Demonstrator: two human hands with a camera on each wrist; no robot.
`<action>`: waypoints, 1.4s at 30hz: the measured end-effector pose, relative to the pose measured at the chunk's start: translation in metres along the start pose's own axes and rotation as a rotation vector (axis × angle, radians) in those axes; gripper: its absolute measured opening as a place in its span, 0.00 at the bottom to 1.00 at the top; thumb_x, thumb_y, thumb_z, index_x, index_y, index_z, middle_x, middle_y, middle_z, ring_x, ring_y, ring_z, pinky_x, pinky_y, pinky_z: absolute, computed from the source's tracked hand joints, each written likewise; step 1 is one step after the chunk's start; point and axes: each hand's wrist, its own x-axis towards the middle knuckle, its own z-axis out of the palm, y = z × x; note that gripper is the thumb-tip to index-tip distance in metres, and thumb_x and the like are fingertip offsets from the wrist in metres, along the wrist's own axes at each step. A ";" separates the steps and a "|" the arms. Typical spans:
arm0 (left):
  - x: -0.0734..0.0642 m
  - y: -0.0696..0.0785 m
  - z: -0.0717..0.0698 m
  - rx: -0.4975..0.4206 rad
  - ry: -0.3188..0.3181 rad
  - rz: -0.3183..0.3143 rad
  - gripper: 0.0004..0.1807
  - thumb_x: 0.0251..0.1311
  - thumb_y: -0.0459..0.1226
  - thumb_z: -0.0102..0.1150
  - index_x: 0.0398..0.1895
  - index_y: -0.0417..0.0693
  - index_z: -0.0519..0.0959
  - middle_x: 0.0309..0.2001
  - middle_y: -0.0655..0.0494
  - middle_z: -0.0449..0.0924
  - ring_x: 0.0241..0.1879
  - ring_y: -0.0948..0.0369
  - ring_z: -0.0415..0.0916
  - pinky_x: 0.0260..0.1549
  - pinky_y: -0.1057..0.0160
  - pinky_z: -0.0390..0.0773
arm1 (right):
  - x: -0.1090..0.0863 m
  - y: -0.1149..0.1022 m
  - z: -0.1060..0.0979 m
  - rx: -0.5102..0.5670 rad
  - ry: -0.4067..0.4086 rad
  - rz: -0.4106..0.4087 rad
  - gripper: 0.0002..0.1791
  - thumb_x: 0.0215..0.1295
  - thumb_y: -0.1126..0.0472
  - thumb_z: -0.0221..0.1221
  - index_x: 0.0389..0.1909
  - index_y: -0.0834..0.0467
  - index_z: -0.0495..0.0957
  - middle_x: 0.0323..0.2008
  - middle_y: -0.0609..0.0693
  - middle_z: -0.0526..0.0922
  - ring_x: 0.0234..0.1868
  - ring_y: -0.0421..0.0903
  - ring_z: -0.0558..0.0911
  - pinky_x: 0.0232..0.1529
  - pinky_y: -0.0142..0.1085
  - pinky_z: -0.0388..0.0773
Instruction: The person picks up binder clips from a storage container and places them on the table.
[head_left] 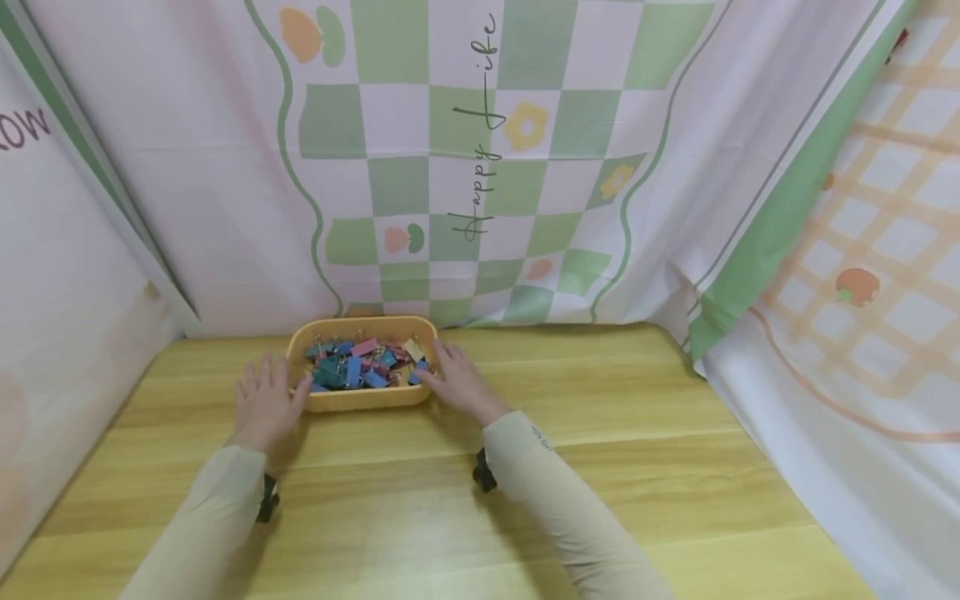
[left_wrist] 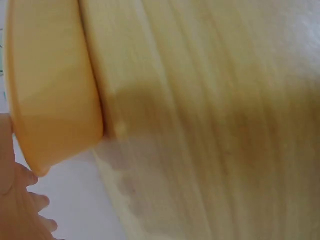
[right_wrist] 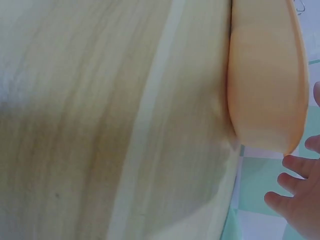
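A yellow-orange plastic basket sits on the table against the back curtain. Inside lies a heap of binder clips in blue, teal, pink and cream. My left hand is at the basket's left end, fingers straight and spread, thumb by the near left rim. At the right end is my right hand, its fingers extended along the outside and its thumb reaching over the rim near a blue clip. Both wrist views show the basket's outer wall with the bottom on the wood and the fingertips close to the rim.
The wood-grain table ends at a back curtain with green checks and lettering. Fabric also hangs on the left and on the right. Dark straps show at both wrists.
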 end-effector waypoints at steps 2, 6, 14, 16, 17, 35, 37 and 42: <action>0.001 -0.002 0.002 0.004 -0.004 0.001 0.40 0.70 0.54 0.24 0.68 0.27 0.39 0.67 0.27 0.30 0.63 0.32 0.22 0.58 0.36 0.26 | 0.000 0.000 0.001 0.013 -0.002 0.006 0.39 0.68 0.45 0.48 0.71 0.60 0.45 0.68 0.60 0.53 0.68 0.55 0.52 0.66 0.46 0.50; 0.003 -0.005 0.005 0.014 -0.013 0.009 0.38 0.70 0.51 0.23 0.68 0.27 0.40 0.67 0.28 0.34 0.64 0.33 0.27 0.59 0.36 0.29 | 0.001 0.002 0.003 0.030 -0.004 0.019 0.39 0.68 0.45 0.48 0.71 0.60 0.46 0.68 0.59 0.54 0.68 0.54 0.52 0.66 0.45 0.49; 0.005 -0.010 0.010 0.012 0.005 0.032 0.35 0.70 0.47 0.23 0.67 0.26 0.41 0.67 0.27 0.37 0.65 0.33 0.34 0.59 0.35 0.32 | 0.001 0.001 0.006 0.068 0.003 0.032 0.38 0.68 0.47 0.50 0.70 0.61 0.48 0.68 0.59 0.55 0.67 0.54 0.54 0.66 0.43 0.50; 0.005 -0.010 0.010 0.011 0.009 0.038 0.34 0.70 0.46 0.24 0.67 0.26 0.41 0.67 0.27 0.38 0.65 0.33 0.35 0.59 0.35 0.33 | 0.002 0.001 0.006 0.073 0.007 0.032 0.38 0.67 0.48 0.51 0.70 0.62 0.49 0.67 0.59 0.56 0.67 0.54 0.55 0.66 0.42 0.50; 0.004 -0.010 0.010 0.011 0.010 0.039 0.34 0.70 0.46 0.24 0.67 0.26 0.42 0.67 0.27 0.38 0.65 0.33 0.35 0.59 0.35 0.33 | 0.002 0.001 0.006 0.079 0.010 0.033 0.37 0.67 0.49 0.51 0.70 0.62 0.49 0.67 0.60 0.56 0.67 0.53 0.56 0.66 0.42 0.51; -0.010 -0.005 0.010 0.021 0.038 0.065 0.33 0.70 0.44 0.26 0.66 0.23 0.46 0.66 0.27 0.44 0.64 0.32 0.38 0.59 0.34 0.37 | -0.011 -0.001 0.010 0.088 0.059 0.023 0.36 0.65 0.52 0.55 0.67 0.65 0.55 0.64 0.61 0.62 0.64 0.55 0.61 0.64 0.43 0.56; -0.013 -0.005 0.010 0.021 0.035 0.065 0.33 0.70 0.45 0.26 0.66 0.23 0.45 0.66 0.26 0.43 0.64 0.32 0.38 0.59 0.34 0.37 | -0.014 -0.001 0.011 0.089 0.066 0.008 0.36 0.65 0.53 0.56 0.67 0.65 0.56 0.64 0.61 0.63 0.63 0.55 0.62 0.64 0.43 0.57; -0.022 -0.003 0.011 0.034 0.027 0.062 0.33 0.71 0.44 0.27 0.66 0.23 0.45 0.66 0.26 0.43 0.64 0.32 0.38 0.59 0.35 0.38 | -0.024 -0.001 0.011 0.089 0.098 -0.059 0.35 0.63 0.55 0.58 0.65 0.67 0.58 0.60 0.63 0.68 0.59 0.56 0.68 0.60 0.43 0.63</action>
